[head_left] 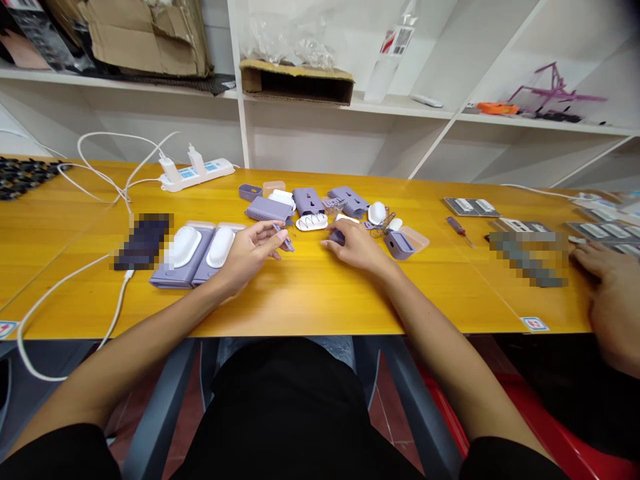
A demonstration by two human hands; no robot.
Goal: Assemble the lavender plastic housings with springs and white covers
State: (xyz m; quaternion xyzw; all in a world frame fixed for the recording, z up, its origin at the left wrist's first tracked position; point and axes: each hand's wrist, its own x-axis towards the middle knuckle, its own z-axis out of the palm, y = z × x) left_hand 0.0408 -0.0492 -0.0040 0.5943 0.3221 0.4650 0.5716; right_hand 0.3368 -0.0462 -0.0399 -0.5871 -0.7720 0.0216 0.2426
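My left hand [250, 252] pinches a small flat purple plastic piece [285, 239] between thumb and fingers, just above the table. Facing it, my right hand [359, 245] has its fingers curled over a small purple plastic part [337, 237], mostly hidden underneath. Beyond the hands lie purple housings [307, 200], a white oval part with a coiled spring [311, 222], and a white oval cap [377, 213]. A hollow purple block [399, 245] rests right of my right hand. Beside my left wrist lie two purple cases with white oval tops [219, 248].
A phone [143, 241] on a white cable lies left, before a power strip [197, 175]. To the right are a screwdriver [459, 230], a grey panel [471, 207] and another person's hand [607, 267]. White shelves [310, 137] stand behind the table [320, 300].
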